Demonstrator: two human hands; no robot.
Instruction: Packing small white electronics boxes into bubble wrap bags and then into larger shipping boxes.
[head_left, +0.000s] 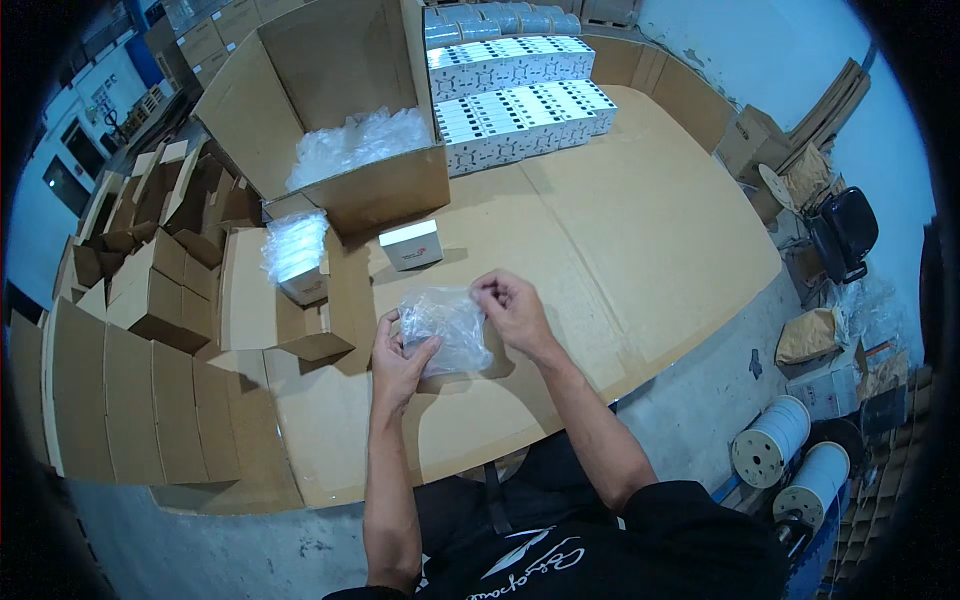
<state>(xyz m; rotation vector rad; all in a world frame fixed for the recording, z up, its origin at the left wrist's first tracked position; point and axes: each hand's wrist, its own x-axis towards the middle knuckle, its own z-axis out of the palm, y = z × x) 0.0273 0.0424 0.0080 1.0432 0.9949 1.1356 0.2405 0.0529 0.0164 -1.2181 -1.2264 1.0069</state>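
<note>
- Above the cardboard tabletop (680,240): clear plastic bag (452,338), roughly square.
- Left hand (399,358): at its left edge, gripping, thumb uppermost.
- Right hand (513,310): opposite, fingertips pinched on its upper-right corner.

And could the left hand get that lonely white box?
Probably, yes: nothing blocks the way to the white box just beyond the left hand, though that hand holds a clear plastic bag.

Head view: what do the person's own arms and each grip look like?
The left grip and right grip are bare hands, with no gloves. The forearms are uncovered; no watch or cable shows. The short sleeves are black, on a black shirt with white print.
</note>
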